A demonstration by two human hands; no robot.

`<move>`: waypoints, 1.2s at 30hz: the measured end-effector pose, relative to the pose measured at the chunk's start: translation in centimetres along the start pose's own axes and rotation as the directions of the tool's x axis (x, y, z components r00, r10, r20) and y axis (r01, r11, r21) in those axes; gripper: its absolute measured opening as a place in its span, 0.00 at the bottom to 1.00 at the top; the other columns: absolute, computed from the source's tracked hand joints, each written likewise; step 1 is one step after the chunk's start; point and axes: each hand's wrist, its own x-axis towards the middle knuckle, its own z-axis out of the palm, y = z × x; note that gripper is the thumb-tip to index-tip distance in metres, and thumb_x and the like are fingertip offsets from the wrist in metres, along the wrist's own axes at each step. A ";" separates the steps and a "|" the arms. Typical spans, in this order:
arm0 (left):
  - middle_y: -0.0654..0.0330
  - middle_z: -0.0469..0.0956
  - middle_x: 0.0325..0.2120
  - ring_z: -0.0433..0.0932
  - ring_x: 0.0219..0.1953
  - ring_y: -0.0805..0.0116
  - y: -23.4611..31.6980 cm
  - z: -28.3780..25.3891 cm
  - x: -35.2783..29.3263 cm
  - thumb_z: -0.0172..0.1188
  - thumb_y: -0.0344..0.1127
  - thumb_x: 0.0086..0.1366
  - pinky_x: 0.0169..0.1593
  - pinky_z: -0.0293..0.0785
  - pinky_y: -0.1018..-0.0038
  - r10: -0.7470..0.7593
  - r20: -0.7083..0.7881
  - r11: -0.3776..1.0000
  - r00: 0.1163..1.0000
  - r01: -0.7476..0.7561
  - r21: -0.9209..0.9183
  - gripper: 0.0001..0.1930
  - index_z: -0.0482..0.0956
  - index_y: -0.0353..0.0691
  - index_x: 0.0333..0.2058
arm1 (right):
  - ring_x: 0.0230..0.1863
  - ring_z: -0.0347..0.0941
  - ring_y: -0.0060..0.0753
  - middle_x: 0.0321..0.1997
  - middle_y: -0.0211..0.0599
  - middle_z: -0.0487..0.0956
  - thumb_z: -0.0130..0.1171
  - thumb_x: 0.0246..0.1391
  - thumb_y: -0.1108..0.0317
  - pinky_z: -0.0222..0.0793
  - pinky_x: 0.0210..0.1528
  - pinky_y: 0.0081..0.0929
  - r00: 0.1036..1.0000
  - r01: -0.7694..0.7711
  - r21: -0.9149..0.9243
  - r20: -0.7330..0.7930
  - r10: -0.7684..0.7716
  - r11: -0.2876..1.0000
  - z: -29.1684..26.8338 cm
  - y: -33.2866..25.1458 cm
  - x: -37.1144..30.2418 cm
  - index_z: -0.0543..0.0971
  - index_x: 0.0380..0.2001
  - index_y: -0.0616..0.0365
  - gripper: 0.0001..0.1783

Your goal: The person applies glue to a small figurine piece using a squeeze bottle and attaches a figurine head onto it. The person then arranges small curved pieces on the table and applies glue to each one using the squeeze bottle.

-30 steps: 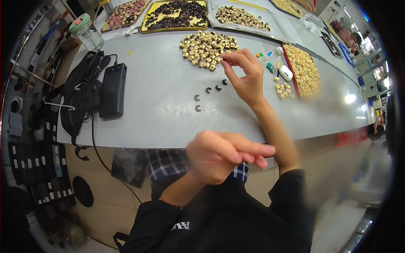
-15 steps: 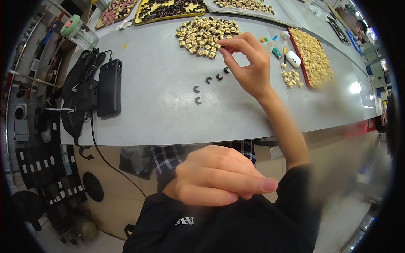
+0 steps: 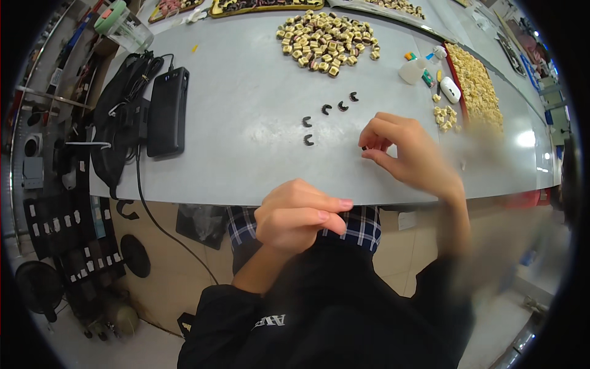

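Note:
My right hand [image 3: 405, 147] hovers over the right front part of the table, thumb and fingertips pinched on a small dark piece [image 3: 364, 147], mostly hidden by the fingers. Near the table's front edge is my left hand [image 3: 301, 215], its fingers pressed together; whatever they may hold cannot be made out. Several black C-shaped pieces [image 3: 326, 109] lie spaced apart on the grey table [image 3: 246, 154], left of my right hand. Beyond them is a loose pile of small cream-and-dark blocks [image 3: 329, 40].
A black power bank [image 3: 167, 114] with cables lies at the left, a clear lidded cup [image 3: 126, 31] behind it. On the right are a small white bottle [image 3: 412, 71], a white case [image 3: 450, 90], small cream pieces [image 3: 445, 117] and a red-rimmed tray [image 3: 476, 83]. More trays [image 3: 264, 11] line the back.
My right hand has drawn back from the block pile toward me, now with a small dark piece at its fingertips. My left hand has moved up toward the table edge. The view has shifted.

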 end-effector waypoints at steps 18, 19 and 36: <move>0.61 0.80 0.28 0.73 0.25 0.74 1.1 -0.8 0.4 0.70 0.39 0.52 0.25 0.63 0.82 0.022 0.028 0.991 0.999 -0.025 0.129 0.17 0.69 0.44 0.32 | 0.29 0.74 0.31 0.31 0.40 0.78 0.73 0.23 0.80 0.71 0.27 0.22 0.730 0.463 0.046 -0.586 -0.351 0.885 5.7 -7.7 -4.0 0.82 0.25 0.62 0.17; 0.61 0.80 0.28 0.73 0.25 0.74 1.2 -0.9 0.5 0.70 0.39 0.52 0.25 0.63 0.82 0.023 0.046 0.990 0.999 -0.029 0.135 0.17 0.69 0.44 0.33 | 0.29 0.74 0.31 0.31 0.39 0.78 0.73 0.23 0.80 0.71 0.27 0.22 0.734 0.448 0.042 -0.587 -0.341 0.893 5.7 -7.7 -3.9 0.82 0.25 0.62 0.17; 0.61 0.81 0.29 0.75 0.27 0.74 3.6 -1.1 0.9 0.70 0.34 0.52 0.25 0.67 0.82 -0.025 0.152 0.955 0.988 -0.022 0.296 0.15 0.71 0.45 0.34 | 0.34 0.72 0.38 0.37 0.36 0.75 0.75 0.37 0.65 0.70 0.32 0.32 0.767 0.284 -0.206 -0.538 -0.350 0.937 6.5 -7.5 -5.1 0.74 0.24 0.50 0.16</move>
